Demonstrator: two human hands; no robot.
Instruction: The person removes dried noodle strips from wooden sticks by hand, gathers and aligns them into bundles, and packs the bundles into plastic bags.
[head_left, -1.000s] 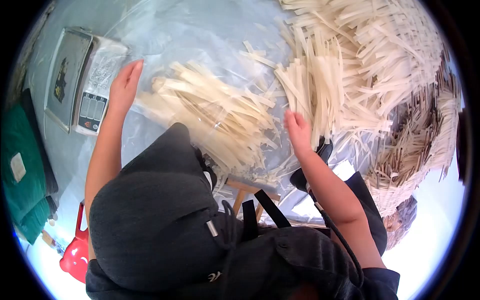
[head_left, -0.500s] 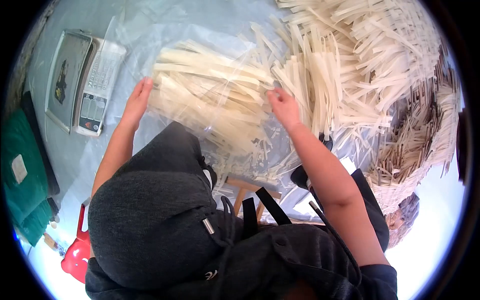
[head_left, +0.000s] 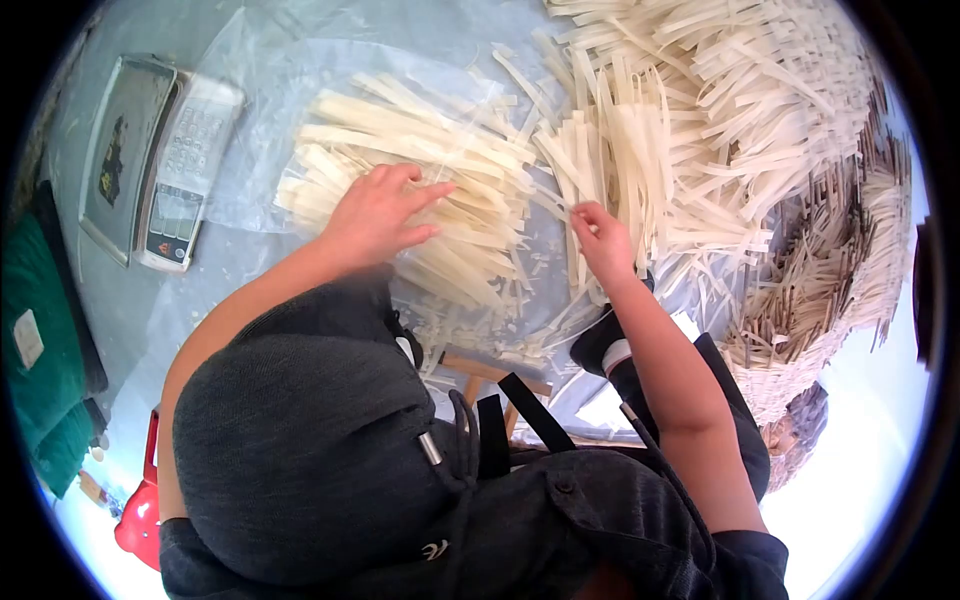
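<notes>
A bundle of pale, flat dried strips (head_left: 460,150), much like wide noodles, lies on clear plastic sheeting (head_left: 255,195) in front of me. My left hand (head_left: 380,215) is over the bundle's near left part, fingers spread; whether it touches the strips I cannot tell. To the right of the bundle is my right hand (head_left: 601,238), its thumb and fingers pinched together close to some strip ends. What sits in that pinch is too small to make out. Beyond it spreads a large heap of the same strips (head_left: 700,130).
A weighing scale (head_left: 180,165) stands at the left. Green cloth (head_left: 45,350) and a red plastic item (head_left: 140,525) are at the left edge. The heap lies against a woven basket (head_left: 765,370) on the right. A small wooden frame (head_left: 490,370) is near my legs.
My left hand has moved right, from the bundle's left end to above it, and its fingers have spread. My right hand has shifted slightly right and nearer me. Plastic covers less of the bundle.
</notes>
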